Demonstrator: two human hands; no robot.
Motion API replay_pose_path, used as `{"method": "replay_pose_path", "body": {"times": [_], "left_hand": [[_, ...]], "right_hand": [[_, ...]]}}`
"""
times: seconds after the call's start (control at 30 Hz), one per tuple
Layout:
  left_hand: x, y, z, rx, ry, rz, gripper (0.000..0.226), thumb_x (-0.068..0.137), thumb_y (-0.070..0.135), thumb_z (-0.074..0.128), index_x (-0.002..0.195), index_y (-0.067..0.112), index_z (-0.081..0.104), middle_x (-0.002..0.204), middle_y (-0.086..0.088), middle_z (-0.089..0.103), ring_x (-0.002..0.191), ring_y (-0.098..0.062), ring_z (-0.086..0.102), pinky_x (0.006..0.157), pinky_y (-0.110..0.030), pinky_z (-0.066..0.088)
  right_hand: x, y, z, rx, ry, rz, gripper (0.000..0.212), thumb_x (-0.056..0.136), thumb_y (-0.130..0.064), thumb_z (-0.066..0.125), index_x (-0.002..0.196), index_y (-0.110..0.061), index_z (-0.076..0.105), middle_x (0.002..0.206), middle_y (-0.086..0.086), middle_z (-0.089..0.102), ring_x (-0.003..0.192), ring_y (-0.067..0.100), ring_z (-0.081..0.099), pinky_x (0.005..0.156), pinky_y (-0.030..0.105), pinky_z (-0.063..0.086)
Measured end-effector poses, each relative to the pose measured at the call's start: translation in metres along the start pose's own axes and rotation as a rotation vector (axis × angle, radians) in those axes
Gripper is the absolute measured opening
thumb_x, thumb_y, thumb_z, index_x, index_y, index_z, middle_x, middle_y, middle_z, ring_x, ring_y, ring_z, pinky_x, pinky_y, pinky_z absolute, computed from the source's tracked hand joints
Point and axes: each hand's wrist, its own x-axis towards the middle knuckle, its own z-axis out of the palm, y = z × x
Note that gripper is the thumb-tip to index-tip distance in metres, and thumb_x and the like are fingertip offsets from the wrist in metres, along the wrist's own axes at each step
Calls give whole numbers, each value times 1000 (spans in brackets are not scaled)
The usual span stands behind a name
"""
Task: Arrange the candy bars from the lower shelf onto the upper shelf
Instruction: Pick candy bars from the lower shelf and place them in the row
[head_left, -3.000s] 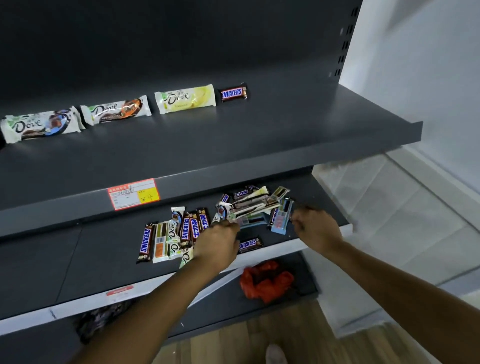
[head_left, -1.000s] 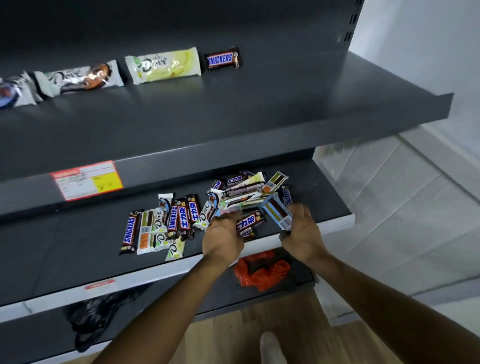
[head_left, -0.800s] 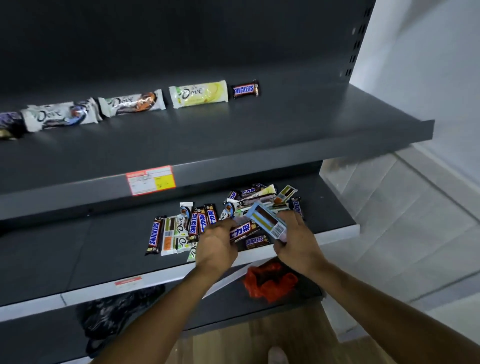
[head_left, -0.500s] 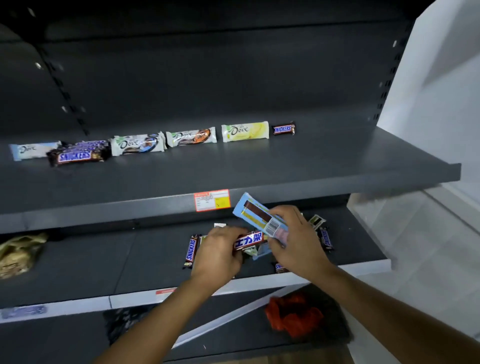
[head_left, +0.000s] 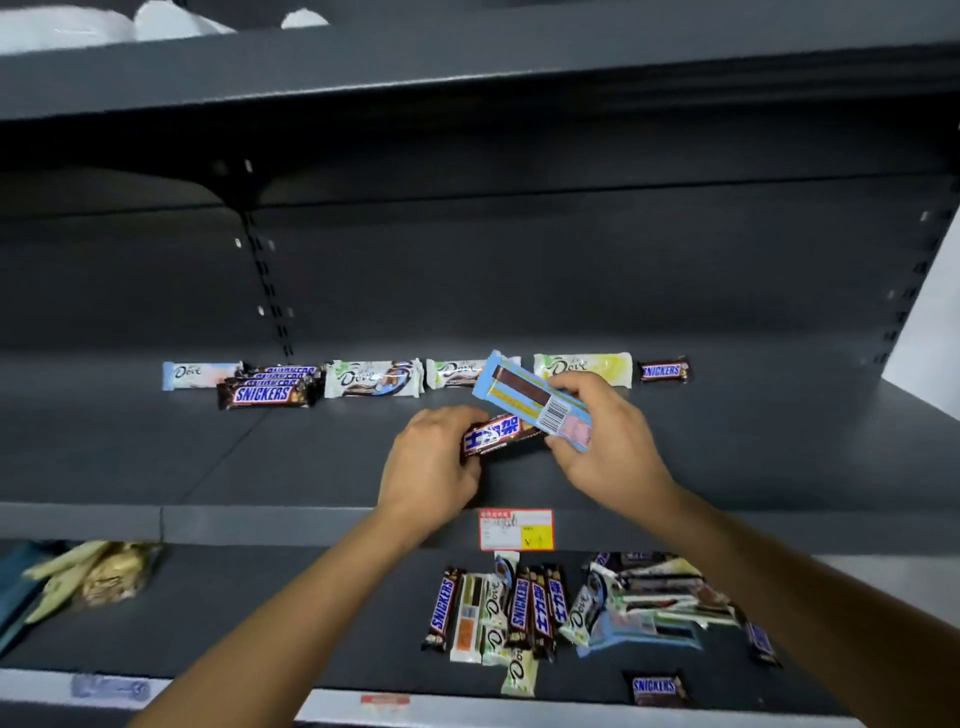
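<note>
My left hand (head_left: 426, 467) grips a brown Snickers bar (head_left: 498, 439) above the upper shelf (head_left: 260, 467). My right hand (head_left: 608, 441) holds a light blue chocolate bar (head_left: 530, 397) tilted just above and behind it. Along the back of the upper shelf runs a row of bars: a pale Dove bar (head_left: 200, 374), stacked Snickers bars (head_left: 267, 392), a white Dove bar (head_left: 371, 378), a yellow Dove bar (head_left: 584, 368) and a small Snickers (head_left: 664, 370). A pile of candy bars (head_left: 571, 605) lies on the lower shelf (head_left: 260, 623), with one small Snickers (head_left: 657, 687) near its front edge.
A red and yellow price tag (head_left: 515, 529) sits on the upper shelf's front lip. A gold wrapped packet (head_left: 98, 571) lies at the left of the lower shelf. Another shelf (head_left: 467, 67) overhangs above. A white wall (head_left: 935, 322) borders the right side.
Both hands rose from the lower shelf's pile to above the upper shelf, the left carrying a Snickers bar and the right a light blue bar. The view tilted upward.
</note>
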Motion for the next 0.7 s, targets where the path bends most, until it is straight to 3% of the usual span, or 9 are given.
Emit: {"method": "replay_pose_path", "body": {"times": [0.13, 0.23, 0.3, 0.37, 0.43, 0.53, 0.7], "left_hand": [[17, -27, -2, 36, 15, -62, 46, 74, 13, 62, 118, 26, 60, 112, 5, 65, 106, -19, 55, 85, -27, 43], [21, -47, -4, 32, 20, -130, 42, 74, 14, 61, 113, 28, 58, 108, 5, 66, 101, -19, 59, 79, -28, 46], [22, -60, -5, 36, 12, -166, 39, 74, 15, 61, 110, 28, 52, 107, 7, 66, 97, -20, 61, 75, -29, 46], [23, -73, -7, 36, 2, -174, 45, 74, 15, 60, 114, 27, 44, 111, 10, 66, 99, -21, 60, 74, -32, 46], [24, -84, -10, 30, -10, -167, 57, 74, 13, 59, 123, 29, 36, 116, 16, 64, 104, -21, 57, 76, -33, 47], [26, -101, -18, 40, -24, -150, 66, 74, 11, 59, 131, 31, 31, 119, 18, 62, 106, -21, 56, 78, -33, 47], [31, -134, -27, 28, -55, -94, 68, 74, 11, 58, 132, 32, 30, 118, 16, 62, 108, -19, 54, 81, -33, 48]], "right_hand": [[30, 5, 22, -36, -54, -30, 49, 71, -7, 67, 116, -20, 54, 112, -4, 60, 103, 20, 54, 88, 41, 44], [42, 1, 37, 15, -95, -18, 45, 73, -6, 67, 114, -19, 57, 111, -6, 61, 99, 17, 56, 87, 28, 43], [49, -4, 45, 89, -129, 15, 37, 76, -7, 67, 110, -19, 62, 107, -9, 62, 94, 11, 58, 80, 11, 39], [57, -10, 52, 155, -169, 57, 25, 82, -10, 64, 102, -25, 66, 99, -13, 65, 85, 0, 61, 74, 6, 39], [65, -16, 61, 247, -209, 120, 24, 88, -13, 57, 91, -35, 64, 93, -12, 67, 79, 1, 65, 72, 14, 46], [74, -26, 74, 385, -250, 238, 29, 93, -11, 47, 84, -36, 61, 87, -8, 65, 72, 14, 70, 71, 34, 51], [82, -40, 99, 438, -248, 329, 26, 95, -11, 43, 89, -27, 63, 92, 0, 65, 69, 18, 71, 62, 27, 49]]}}
